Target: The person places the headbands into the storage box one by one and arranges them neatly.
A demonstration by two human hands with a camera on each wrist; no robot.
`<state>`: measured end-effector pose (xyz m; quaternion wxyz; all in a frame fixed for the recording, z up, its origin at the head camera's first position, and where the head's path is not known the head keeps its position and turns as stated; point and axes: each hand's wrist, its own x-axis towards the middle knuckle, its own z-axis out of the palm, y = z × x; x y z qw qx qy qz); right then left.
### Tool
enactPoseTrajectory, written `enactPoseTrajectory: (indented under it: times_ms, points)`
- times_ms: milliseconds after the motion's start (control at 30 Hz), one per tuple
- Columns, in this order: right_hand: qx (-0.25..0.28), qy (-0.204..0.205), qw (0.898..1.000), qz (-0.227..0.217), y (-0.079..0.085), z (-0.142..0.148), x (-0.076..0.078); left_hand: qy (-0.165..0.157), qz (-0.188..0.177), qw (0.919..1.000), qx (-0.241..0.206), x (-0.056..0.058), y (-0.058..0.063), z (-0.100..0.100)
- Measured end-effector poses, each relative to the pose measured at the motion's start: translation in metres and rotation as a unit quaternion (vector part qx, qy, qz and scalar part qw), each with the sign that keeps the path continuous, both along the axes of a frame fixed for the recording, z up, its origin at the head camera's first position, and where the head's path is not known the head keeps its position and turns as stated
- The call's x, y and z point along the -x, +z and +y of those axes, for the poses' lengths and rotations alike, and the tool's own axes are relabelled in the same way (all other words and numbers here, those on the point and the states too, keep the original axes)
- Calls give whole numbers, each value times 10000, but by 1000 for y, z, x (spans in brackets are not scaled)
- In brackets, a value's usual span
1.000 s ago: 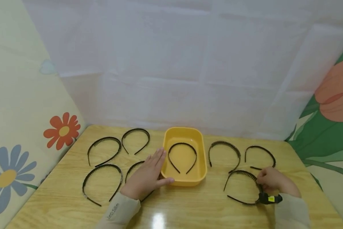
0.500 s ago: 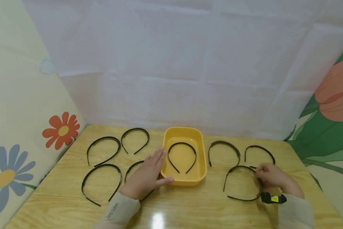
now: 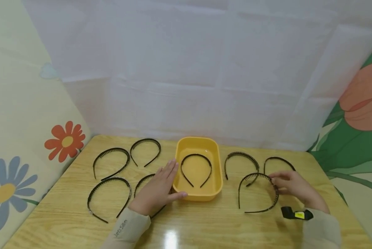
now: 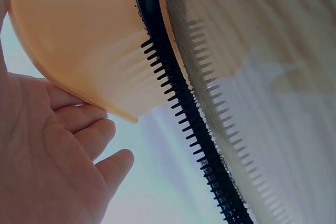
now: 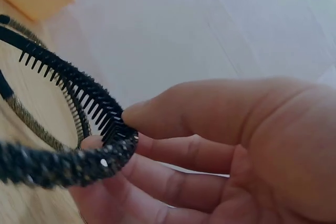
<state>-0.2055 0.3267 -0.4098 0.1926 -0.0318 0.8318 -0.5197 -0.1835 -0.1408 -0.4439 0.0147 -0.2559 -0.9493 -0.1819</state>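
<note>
My left hand (image 3: 156, 193) lies along the left side of a yellow bin (image 3: 199, 197), fingers straight, thumb near its front corner. In the left wrist view those fingertips touch the bin's rim. A black toothed headband (image 4: 181, 90) lies under the left forearm, partly hidden. Inside the bin rests one thin black headband (image 3: 196, 155). On the right, my right hand (image 3: 302, 189) pinches a black headband with comb teeth and a glittery outer face (image 5: 100, 166) between thumb and fingers. This headband looks raised a little off the table, and its top overlaps a headband behind.
Three more black headbands lie on the wooden table (image 3: 210, 228) at left: a front one (image 3: 109, 179), a middle one (image 3: 112, 149) and a back one (image 3: 146, 139). Right of the bin are a toothed headband (image 3: 242, 154) and a thin one (image 3: 279, 158). A white sheet (image 3: 173, 69) hangs behind.
My right hand has lifted the front right headband slightly and shifted it back and left; its fingers have spread more. The left hand stays against the bin.
</note>
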Motion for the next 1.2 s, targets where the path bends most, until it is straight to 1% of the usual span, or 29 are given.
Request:
enactPoseTrajectory:
  times_ms: [200,300,467,667,800,1067,1200]
  points:
    - [201,-106,9994,265,2,-6,2,17,-34,10000,34,1,0,0]
    - [308,-241,9985,378,2,-10,2,7,-40,10000,33,1,0,-1]
    - [331,-354,9970,610,1,-17,2,-10,-23,10000,25,1,-1,-1]
    - [307,-545,9953,742,1,-24,4,-2,-41,10000,10,1,0,-1]
    - [423,-702,9926,895,1,-28,6,-9,-24,10000,11,1,0,-1]
    - [663,-1030,9872,1025,4,-36,6,-38,-9,10000,30,2,0,-1]
    - [743,-1087,9858,1044,7,-41,7,-30,-1,10000,18,1,1,-1]
